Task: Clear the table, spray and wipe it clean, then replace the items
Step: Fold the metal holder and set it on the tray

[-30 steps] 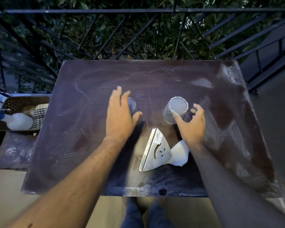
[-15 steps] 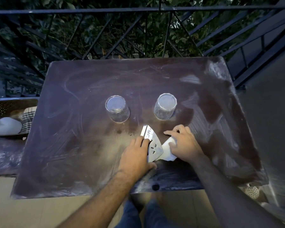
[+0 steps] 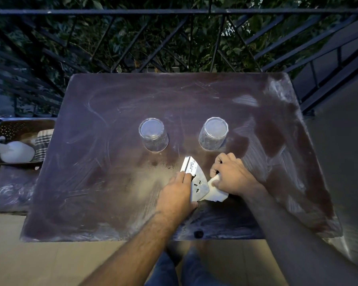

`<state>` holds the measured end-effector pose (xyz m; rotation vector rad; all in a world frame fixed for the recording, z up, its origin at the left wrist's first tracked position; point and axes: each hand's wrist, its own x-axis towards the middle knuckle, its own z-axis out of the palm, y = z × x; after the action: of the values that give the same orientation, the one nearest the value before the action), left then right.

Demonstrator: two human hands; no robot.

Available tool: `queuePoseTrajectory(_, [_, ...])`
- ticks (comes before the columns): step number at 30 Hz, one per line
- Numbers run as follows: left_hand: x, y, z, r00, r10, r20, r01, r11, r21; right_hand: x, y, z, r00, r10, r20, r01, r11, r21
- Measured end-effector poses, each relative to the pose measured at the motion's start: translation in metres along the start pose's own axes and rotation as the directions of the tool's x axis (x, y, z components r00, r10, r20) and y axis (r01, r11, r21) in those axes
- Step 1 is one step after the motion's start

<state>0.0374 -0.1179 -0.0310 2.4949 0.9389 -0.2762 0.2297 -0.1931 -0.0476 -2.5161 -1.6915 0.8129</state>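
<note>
Napkin holder [image 3: 195, 179]: metal, triangular, near the table's front edge, white napkins [image 3: 216, 193] at its right side.
Left hand [image 3: 178, 195]: fingers closed on the holder's left edge.
Right hand [image 3: 232, 176]: curled over the napkins, pressing them.
Glasses: left glass [image 3: 153, 135] and right glass [image 3: 213, 134], upside down, mid-table.
Table [image 3: 95, 182]: dark, streaked with wipe marks.

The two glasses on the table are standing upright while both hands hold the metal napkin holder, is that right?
Not quite. In the head view the two glasses stand upside down, bases up. The left hand and right hand are indeed on the metal napkin holder.
</note>
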Motion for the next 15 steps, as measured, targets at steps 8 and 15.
queuePoseTrajectory(8, [0.0,-0.008,0.001,1.0,-0.005,0.007,0.005,0.996,-0.084,0.001,0.001,-0.011,0.998,-0.041,0.052,0.047,0.992,-0.119])
queuePoseTrajectory(15, [-0.003,-0.015,-0.008,0.998,-0.043,0.054,0.053,0.98,-0.193,0.01,-0.008,-0.026,0.979,0.087,0.185,-0.107,0.989,0.102])
